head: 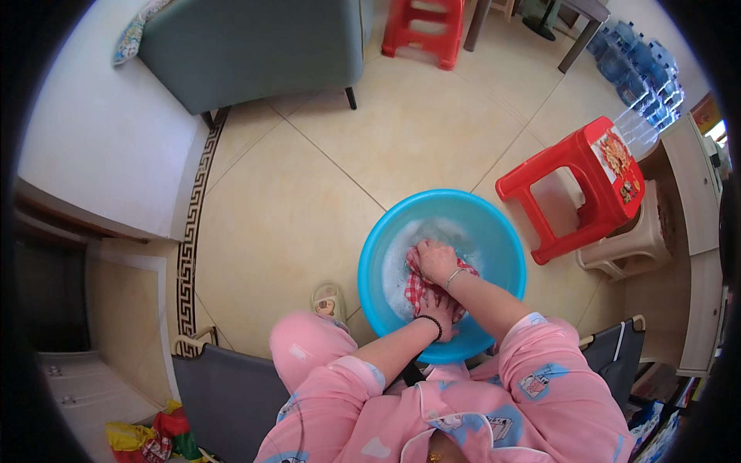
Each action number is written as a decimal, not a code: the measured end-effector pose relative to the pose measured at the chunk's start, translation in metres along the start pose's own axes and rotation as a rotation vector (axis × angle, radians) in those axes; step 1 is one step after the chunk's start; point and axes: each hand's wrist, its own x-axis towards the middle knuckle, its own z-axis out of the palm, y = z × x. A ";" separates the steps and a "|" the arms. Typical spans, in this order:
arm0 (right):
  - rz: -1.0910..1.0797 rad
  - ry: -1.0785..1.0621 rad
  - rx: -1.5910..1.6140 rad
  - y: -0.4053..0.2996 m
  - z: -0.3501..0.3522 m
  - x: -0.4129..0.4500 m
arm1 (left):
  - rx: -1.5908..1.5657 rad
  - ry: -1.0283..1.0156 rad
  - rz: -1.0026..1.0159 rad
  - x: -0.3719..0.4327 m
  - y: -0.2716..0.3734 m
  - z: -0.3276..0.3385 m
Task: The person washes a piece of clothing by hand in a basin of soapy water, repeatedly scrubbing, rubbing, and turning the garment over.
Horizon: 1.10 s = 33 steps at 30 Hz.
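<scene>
A blue plastic basin (pixel 369 254) holds sudsy water (pixel 396 278) and stands on the tiled floor in front of me. In it lies a red-and-white checked cloth (pixel 414 287), bunched and wet. My right hand (pixel 437 261), with a silver bangle at the wrist, is closed on the cloth's far part. My left hand (pixel 437 312), with a dark beaded bracelet, presses on the near part, its fingers spread over the fabric. Parts of the cloth under both hands are hidden.
Right of the basin a red plastic stool (pixel 544 226) lies tipped on its side by a beige stool (pixel 631 254) and a cabinet (pixel 697 312). A grey sofa (pixel 260 52), another red stool (pixel 422 29) and large water bottles (pixel 637 69) are farther off. A slipper (pixel 327 300) is left of the basin.
</scene>
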 end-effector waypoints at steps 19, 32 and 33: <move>-0.236 -0.030 -0.058 0.007 -0.010 -0.050 | 0.000 -0.072 0.009 0.013 -0.002 0.006; 0.587 -0.217 1.077 0.051 -0.080 -0.041 | -0.563 0.486 -0.197 -0.001 -0.005 0.003; 0.705 -0.241 1.517 0.047 -0.098 -0.053 | -0.775 0.632 -0.288 -0.007 -0.003 -0.001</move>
